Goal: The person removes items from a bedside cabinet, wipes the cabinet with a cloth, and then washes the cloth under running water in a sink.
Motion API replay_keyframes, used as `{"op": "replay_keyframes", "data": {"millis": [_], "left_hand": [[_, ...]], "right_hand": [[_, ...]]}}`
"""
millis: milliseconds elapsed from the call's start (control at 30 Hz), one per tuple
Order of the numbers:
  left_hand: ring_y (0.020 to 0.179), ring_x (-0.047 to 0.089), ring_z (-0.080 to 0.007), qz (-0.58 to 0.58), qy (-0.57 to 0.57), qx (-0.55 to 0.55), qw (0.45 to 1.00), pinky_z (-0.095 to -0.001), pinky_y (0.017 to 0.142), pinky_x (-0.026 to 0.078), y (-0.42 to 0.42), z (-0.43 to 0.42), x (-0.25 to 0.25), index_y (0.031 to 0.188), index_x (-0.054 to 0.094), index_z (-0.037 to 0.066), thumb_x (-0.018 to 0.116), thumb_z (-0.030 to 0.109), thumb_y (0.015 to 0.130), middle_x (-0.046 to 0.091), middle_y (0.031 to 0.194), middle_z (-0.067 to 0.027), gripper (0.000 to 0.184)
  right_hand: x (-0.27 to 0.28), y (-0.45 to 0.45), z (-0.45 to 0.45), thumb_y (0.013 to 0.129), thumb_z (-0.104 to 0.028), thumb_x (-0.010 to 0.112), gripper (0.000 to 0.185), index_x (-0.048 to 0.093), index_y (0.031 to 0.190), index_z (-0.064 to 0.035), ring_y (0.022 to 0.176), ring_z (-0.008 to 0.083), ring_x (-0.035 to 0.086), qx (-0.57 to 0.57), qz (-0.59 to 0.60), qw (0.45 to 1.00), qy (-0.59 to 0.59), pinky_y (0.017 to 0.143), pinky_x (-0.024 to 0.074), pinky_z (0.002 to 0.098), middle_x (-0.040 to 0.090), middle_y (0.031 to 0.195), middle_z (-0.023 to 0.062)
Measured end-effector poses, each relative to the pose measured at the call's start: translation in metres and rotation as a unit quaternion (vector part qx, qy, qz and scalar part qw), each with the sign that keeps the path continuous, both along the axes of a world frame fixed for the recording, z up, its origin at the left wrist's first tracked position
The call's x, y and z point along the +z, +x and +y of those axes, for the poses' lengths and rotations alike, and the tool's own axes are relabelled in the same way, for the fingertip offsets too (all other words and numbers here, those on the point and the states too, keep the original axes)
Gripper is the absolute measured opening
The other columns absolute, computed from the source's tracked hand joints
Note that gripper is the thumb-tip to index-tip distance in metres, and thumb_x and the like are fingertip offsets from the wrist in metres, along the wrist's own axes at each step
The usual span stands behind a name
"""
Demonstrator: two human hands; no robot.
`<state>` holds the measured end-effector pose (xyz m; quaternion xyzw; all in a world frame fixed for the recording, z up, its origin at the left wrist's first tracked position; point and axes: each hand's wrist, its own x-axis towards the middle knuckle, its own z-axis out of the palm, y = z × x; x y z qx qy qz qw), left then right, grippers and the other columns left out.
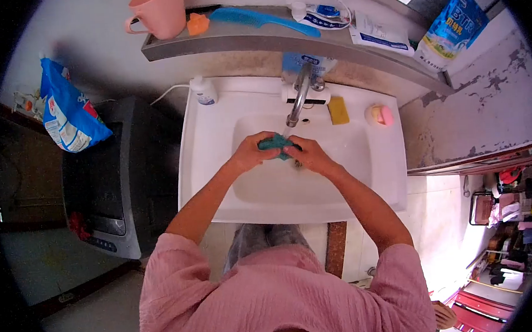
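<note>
A crumpled teal cloth [275,142] is held between both hands over the basin of a white sink [213,193]. My left hand [254,151] grips its left side, with the thumb in front. My right hand [311,154] closes on its right side, fingers bent over the fabric. Just above the cloth is the spout of a metal faucet [299,98], with what looks like a thin stream of water falling from it. Part of the drain [298,164] shows below my right hand.
On the sink's back rim are a white bottle [203,90], a yellow sponge [338,111] and a pink-topped container [380,115]. The shelf [235,42] above carries a pink mug [159,15], a blue comb [264,20] and a toothpaste tube [324,15]. A dark machine [113,180] stands left.
</note>
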<state>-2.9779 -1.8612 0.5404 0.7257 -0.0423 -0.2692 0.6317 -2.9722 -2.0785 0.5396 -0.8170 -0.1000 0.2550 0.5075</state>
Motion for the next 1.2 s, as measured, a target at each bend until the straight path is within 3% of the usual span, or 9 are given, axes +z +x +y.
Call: {"op": "replay_keyframes", "data": {"millis": [100,200,300,567,700,867,1033,1100,1200], "left_hand": [[0.092,0.057,-0.0181,-0.112,-0.043,0.043,0.992,-0.0289,0.077,0.049,-0.003,0.0,-0.016,0.127,0.049,0.008,0.072,0.005,0.074,0.058,0.104,-0.0064,0.058],[0.108,0.053,-0.0254,-0.33,0.101,0.036,0.938,-0.0348,0.094,0.043,-0.015,0.005,-0.026,0.13,0.045,0.009,0.071,-0.001,0.069,0.053,0.115,-0.0111,0.067],[0.118,0.047,-0.0301,-0.282,0.289,-0.012,0.915,-0.0393,0.1,0.039,-0.029,0.013,-0.024,0.132,0.041,0.01,0.07,-0.002,0.067,0.047,0.124,-0.0141,0.072],[0.115,0.049,-0.0335,-0.294,0.112,0.015,0.949,-0.0408,0.094,0.044,-0.004,0.005,-0.042,0.114,0.055,0.008,0.073,0.012,0.072,0.049,0.125,-0.0153,0.046],[0.09,0.061,-0.026,-0.158,0.296,-0.098,0.937,-0.0352,0.081,0.048,0.016,0.002,-0.038,0.111,0.056,0.003,0.068,0.012,0.081,0.063,0.095,-0.0152,0.034],[0.083,0.061,-0.0229,-0.183,0.097,0.099,0.973,-0.0347,0.076,0.048,0.013,-0.009,-0.036,0.097,0.059,0.001,0.06,0.01,0.085,0.064,0.088,-0.0146,0.015],[0.085,0.06,-0.0245,-0.188,0.028,0.13,0.973,-0.0338,0.078,0.048,0.015,-0.054,-0.013,0.103,0.059,0.002,0.06,0.004,0.079,0.062,0.091,-0.0139,0.023],[0.088,0.06,-0.0256,-0.235,-0.005,0.091,0.968,-0.0329,0.081,0.048,0.011,-0.068,-0.007,0.109,0.059,0.003,0.06,0.003,0.077,0.06,0.095,-0.0133,0.032],[0.106,0.055,-0.0286,-0.298,0.073,0.09,0.947,-0.0363,0.091,0.044,0.013,-0.052,-0.014,0.12,0.057,0.007,0.068,0.006,0.071,0.056,0.112,-0.015,0.05]], "right_hand": [[-0.008,0.011,-0.006,0.089,-0.029,0.06,0.028,0.065,0.101,-0.004,0.08,0.0144,0.056,-0.089,0.058,0.988,0.115,0.072,0.0454,0.0301,0.064,0.088,0.0037],[-0.018,0.017,-0.003,0.091,-0.032,0.057,0.032,0.064,0.107,-0.0057,0.087,0.0124,0.056,-0.135,0.033,0.975,0.174,0.077,0.0441,0.031,0.065,0.095,0.0026],[-0.031,0.022,0.007,0.091,-0.03,0.055,0.03,0.063,0.106,-0.0052,0.089,0.012,0.057,-0.148,0.006,0.975,0.167,0.08,0.0441,0.0297,0.064,0.094,0.0012],[0.011,0.014,0.021,0.089,-0.021,0.056,0.022,0.061,0.101,-0.0037,0.084,0.0115,0.057,-0.143,0.091,0.956,0.24,0.078,0.0454,0.0276,0.06,0.089,0.0006],[-0.003,0.028,-0.011,0.085,-0.019,0.06,0.035,0.057,0.113,0.0004,0.087,0.0142,0.054,-0.246,0.059,0.923,0.289,0.078,0.0429,0.0268,0.06,0.095,0.004],[-0.035,0.028,-0.08,0.087,-0.01,0.055,0.036,0.052,0.121,-0.0024,0.092,0.0151,0.054,-0.236,-0.107,0.962,0.09,0.079,0.044,0.0266,0.058,0.096,0.0018],[-0.025,0.013,-0.04,0.088,-0.012,0.055,0.04,0.046,0.126,-0.0066,0.1,0.0152,0.053,-0.088,-0.048,0.961,0.257,0.082,0.0491,0.0286,0.054,0.112,0.0042],[-0.029,0.007,-0.009,0.084,-0.007,0.056,0.042,0.046,0.125,-0.004,0.096,0.0143,0.056,-0.085,-0.197,0.973,0.08,0.078,0.0483,0.0276,0.057,0.103,0.0064],[-0.018,0.021,0.001,0.083,-0.011,0.058,0.04,0.047,0.12,-0.0014,0.093,0.0161,0.06,-0.176,0.057,0.96,0.211,0.076,0.0514,0.0295,0.059,0.104,0.0101]]}}
